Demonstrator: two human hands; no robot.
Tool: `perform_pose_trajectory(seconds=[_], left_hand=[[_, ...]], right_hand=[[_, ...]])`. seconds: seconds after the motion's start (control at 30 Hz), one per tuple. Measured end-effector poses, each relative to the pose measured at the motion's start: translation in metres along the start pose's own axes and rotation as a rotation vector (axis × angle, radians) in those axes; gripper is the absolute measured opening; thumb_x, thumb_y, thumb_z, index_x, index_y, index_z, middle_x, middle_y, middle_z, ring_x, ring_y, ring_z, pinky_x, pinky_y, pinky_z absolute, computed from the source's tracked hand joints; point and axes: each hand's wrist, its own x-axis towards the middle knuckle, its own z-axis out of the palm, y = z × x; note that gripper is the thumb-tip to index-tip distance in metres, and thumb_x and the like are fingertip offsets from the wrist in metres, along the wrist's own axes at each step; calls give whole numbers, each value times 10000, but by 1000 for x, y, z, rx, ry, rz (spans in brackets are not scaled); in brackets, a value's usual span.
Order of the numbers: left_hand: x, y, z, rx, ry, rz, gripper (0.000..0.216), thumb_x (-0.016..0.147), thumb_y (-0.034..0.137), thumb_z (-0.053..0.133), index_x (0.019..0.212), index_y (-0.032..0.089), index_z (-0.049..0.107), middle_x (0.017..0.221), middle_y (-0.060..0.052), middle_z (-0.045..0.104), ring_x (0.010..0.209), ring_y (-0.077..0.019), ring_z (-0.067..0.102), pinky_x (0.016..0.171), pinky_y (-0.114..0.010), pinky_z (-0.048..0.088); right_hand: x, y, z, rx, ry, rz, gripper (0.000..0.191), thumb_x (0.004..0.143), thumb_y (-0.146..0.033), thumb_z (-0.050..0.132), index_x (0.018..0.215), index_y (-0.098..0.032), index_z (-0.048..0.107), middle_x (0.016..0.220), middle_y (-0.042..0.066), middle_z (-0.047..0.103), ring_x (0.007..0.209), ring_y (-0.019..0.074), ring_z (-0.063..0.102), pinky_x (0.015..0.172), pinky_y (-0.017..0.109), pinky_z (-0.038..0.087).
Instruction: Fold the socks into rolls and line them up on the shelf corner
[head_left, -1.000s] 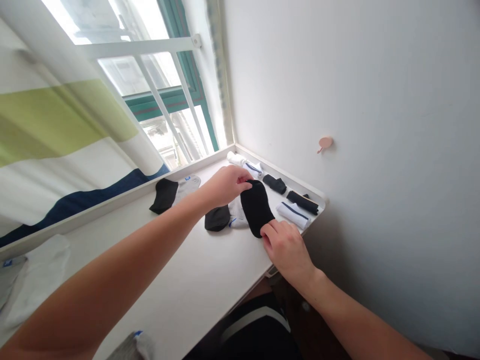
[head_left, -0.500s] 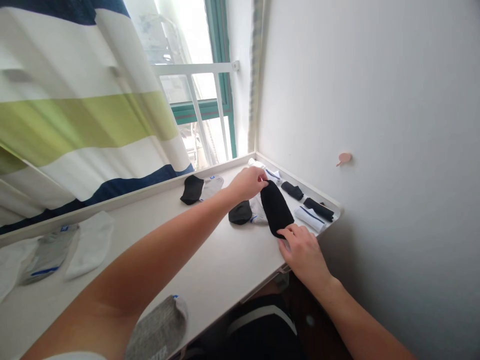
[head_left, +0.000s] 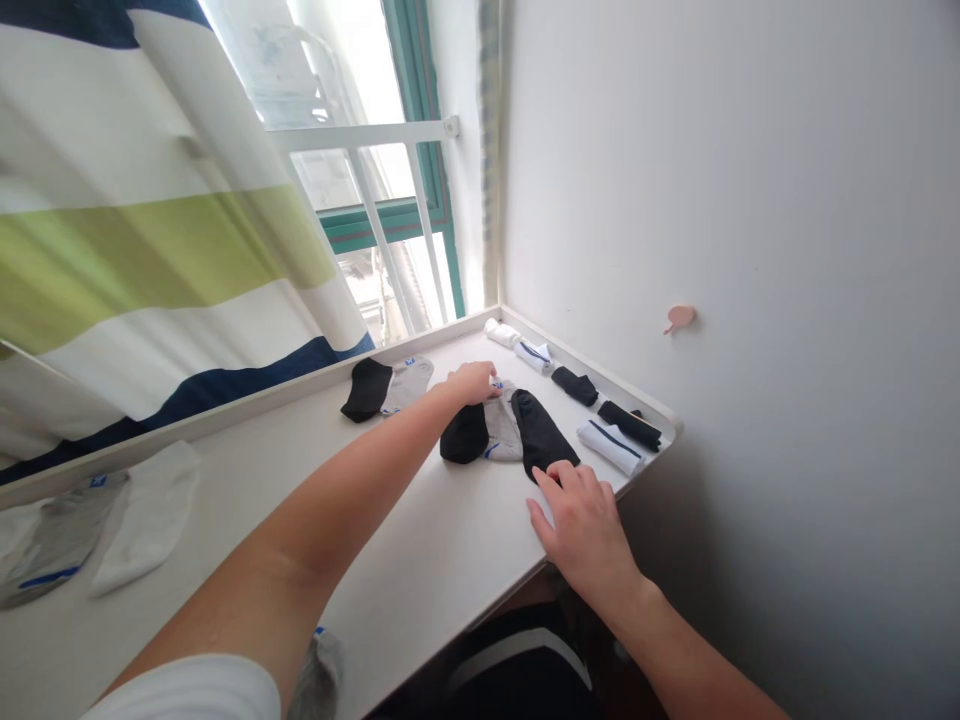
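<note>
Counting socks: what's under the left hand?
A black sock and a grey sock show beside the left hand; anything directly beneath it is covered and can't be seen.

I can read no word, brand or number in my view. Taking the flat black fabric sock as my landmark, I see a small blue label on the light-grey fabric sock just left of it, too small and partly covered for me to make out. Farther left of the landmark and beyond it, a second light-grey fabric sock bears a blue label with a whitish mark that I cannot decipher. Well left of it, a darker grey fabric sock carries another blue patch, equally illegible to me.
</note>
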Motion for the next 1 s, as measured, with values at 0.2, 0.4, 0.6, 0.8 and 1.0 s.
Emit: perform_pose_trajectory(seconds=[0.2, 0.4, 0.6, 0.8, 1.0], left_hand=[[-12, -3, -25, -29, -42, 77, 253, 807, 374, 748, 969, 182, 722, 1079, -91, 767, 978, -256, 704, 834, -313, 527], [-77, -14, -69, -206, 60, 221, 232, 757, 353, 764, 908, 203, 670, 936, -41, 757, 824, -211, 702, 685, -295, 529], [-153, -21, -109, -441, 184, 355, 290, 766, 333, 780, 1014, 199, 711, 862, -35, 752, 809, -199, 705, 738, -338, 558], [-223, -44, -143, -481, 287, 316, 284, 807, 308, 749, 1063, 203, 810, 860, -38, 769, 838, -218, 719, 773, -358, 583], [-269, -108, -141, -563, 355, 107, 224, 860, 369, 738, 955, 176, 801, 935, -78, 781, 892, -222, 729, 787, -373, 609]], right_hand=[[1, 0, -1, 19, -14, 7, 300, 929, -246, 669, 1221, -186, 707, 1019, 88, 676, 919, 272, 557, 745, 414, 382], [14, -3, -7, 236, 106, -9, 294, 962, -239, 630, 1253, -207, 646, 1095, 91, 688, 1007, 280, 600, 841, 430, 446], [51, -30, -12, 748, 271, 56, 811, 915, -426, 704, 1592, -235, 299, 1583, 182, 460, 1405, 336, 490, 1102, 547, 446], [84, -89, -14, 1383, -145, 114, 486, 823, -483, 793, 1208, -210, 676, 1205, 101, 747, 1146, 295, 669, 1021, 464, 497], [62, -163, -9, 1744, -500, 179, 417, 763, -474, 845, 1050, -202, 713, 992, 82, 806, 951, 268, 743, 922, 428, 512]])
